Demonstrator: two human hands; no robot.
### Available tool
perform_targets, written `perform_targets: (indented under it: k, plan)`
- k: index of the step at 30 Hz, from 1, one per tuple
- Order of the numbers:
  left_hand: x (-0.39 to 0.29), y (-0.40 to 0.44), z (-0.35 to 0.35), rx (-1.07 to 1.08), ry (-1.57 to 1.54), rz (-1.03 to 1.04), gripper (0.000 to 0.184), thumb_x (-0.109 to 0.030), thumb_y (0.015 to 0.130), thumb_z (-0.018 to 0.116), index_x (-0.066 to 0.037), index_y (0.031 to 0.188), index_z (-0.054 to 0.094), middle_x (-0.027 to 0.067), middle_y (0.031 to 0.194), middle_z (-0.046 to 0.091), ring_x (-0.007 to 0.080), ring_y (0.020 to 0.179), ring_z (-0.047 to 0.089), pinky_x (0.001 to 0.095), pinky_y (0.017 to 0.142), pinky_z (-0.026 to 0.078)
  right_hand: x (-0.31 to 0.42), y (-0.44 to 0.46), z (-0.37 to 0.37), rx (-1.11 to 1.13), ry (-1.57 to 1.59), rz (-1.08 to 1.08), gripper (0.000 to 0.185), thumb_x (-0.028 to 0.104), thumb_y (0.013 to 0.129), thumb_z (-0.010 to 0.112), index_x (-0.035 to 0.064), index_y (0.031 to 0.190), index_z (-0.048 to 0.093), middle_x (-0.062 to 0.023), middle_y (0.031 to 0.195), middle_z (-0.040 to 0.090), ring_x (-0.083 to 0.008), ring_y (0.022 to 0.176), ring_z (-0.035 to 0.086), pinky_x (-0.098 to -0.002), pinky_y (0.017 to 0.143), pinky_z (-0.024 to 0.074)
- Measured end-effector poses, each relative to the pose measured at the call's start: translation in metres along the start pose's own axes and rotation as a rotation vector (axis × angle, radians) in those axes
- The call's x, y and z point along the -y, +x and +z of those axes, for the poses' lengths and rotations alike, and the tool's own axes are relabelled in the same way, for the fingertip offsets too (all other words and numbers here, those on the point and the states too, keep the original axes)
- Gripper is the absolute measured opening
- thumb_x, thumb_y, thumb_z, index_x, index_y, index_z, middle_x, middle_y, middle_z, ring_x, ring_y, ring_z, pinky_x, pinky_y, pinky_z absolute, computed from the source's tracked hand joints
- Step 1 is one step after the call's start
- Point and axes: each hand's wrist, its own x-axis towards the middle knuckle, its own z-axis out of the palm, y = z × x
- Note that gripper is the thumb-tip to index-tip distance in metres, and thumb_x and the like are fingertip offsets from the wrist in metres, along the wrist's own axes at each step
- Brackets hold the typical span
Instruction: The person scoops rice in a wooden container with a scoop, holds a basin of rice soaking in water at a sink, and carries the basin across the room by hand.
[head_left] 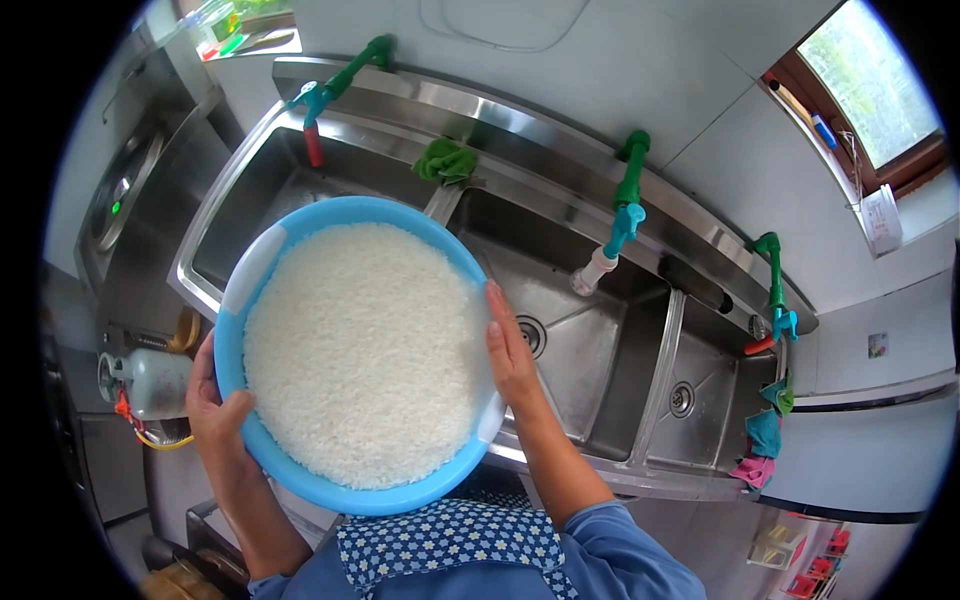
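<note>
A round blue basin (352, 507) with white handle patches is held up in front of my body, over the near edge of the sink. White rice (365, 355) fills it almost to the rim. My left hand (218, 400) grips the basin's left side, thumb over the rim and fingers against the outer wall. On the opposite side, my right hand (510, 350) presses against the outer wall with its fingers near the rim. The undersides of both hands are partly hidden.
Behind the basin runs a stainless steel sink (640, 400) with three bowls. Taps with green pipes (628, 190) reach over them. A green cloth (446, 160) lies on a divider. Coloured cloths (763, 435) hang at the right end. A gas cylinder (158, 383) stands at left.
</note>
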Motion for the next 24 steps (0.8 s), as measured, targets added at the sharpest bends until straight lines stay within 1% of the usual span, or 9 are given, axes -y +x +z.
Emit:
perform_targets:
  k: [13,24]
  plan:
    - [-0.0036,-0.0027,0.0064,-0.008,0.003,0.005,0.076,0.000,0.058,0.049,0.011,0.133,0.040,0.0203,0.115,0.057,0.0251,0.103,0.062,0.0343,0.095,0.048,-0.0030,-0.0005,-0.0009,-0.001,-0.015,-0.008,0.050,0.026,0.100,0.037,0.0007,0.143,0.034,-0.0165,0.150,0.033,-0.0290,0.141,0.026,-0.0358,0.115,0.0172]
    - [-0.0026,-0.0015,0.0052,0.017,0.003,0.015,0.075,0.000,0.059,0.050,0.010,0.133,0.040,0.0195,0.115,0.058,0.0242,0.102,0.062,0.0336,0.095,0.048,-0.0033,-0.0005,-0.0019,0.002,-0.018,-0.010,0.051,0.027,0.100,0.037,0.0012,0.144,0.034,-0.0161,0.150,0.032,-0.0290,0.141,0.025,-0.0359,0.115,0.0170]
